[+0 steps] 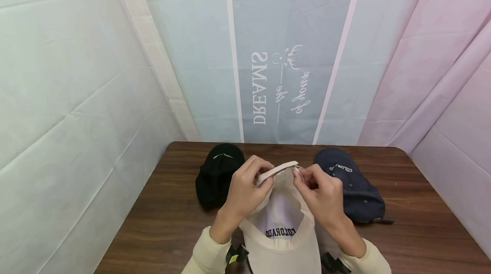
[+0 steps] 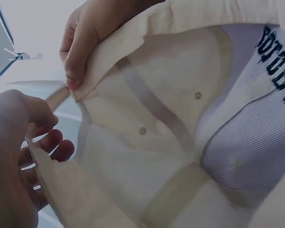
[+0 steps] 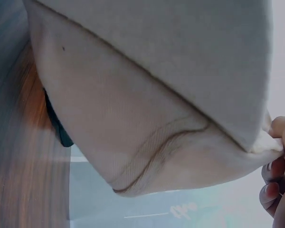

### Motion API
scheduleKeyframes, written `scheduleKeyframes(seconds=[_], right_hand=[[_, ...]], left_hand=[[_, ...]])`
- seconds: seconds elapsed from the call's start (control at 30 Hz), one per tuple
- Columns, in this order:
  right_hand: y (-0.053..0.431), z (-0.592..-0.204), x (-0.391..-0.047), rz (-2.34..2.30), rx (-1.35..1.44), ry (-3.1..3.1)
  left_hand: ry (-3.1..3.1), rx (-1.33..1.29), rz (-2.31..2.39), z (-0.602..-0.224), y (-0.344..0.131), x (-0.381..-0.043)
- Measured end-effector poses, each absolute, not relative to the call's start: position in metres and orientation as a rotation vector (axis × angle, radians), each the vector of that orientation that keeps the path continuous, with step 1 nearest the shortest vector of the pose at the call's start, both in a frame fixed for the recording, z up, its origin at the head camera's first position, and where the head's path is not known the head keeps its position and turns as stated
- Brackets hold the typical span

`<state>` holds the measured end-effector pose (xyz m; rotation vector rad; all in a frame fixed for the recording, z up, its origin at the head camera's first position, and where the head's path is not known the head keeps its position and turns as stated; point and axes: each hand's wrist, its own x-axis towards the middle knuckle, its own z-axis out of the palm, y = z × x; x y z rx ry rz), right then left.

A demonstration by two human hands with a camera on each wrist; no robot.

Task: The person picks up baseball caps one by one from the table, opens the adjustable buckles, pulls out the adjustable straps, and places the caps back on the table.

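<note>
While the left hand (image 1: 245, 189) grips the strap (image 1: 281, 166) and the right hand (image 1: 324, 192) pinches near its end, the cream cap (image 1: 283, 259) is over the table (image 1: 153, 223), apparently for strap adjustment, probably needing steady control next.

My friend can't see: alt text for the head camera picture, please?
A person's left hand and right hand hold a cream cap at its back strap, the inside showing. A black cap lies left and a navy cap right on a brown table.
</note>
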<state>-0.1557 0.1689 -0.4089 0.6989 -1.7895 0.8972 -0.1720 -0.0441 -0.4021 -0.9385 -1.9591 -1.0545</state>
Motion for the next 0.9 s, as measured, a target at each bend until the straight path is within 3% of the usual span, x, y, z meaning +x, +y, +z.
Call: scheduleKeyframes(seconds=[0.5,0.9], right_hand=[[0.1749,-0.4042,-0.1546,0.961,0.599,-1.66],[0.1783,-0.4036,-0.1543,0.922,0.703,-1.794]], left_hand=[[-2.286,-0.899,-0.923,-0.4068,-0.0443,-0.1675],[-2.052,-0.746,-1.163,-0.4028,-0.0494,-0.1736]])
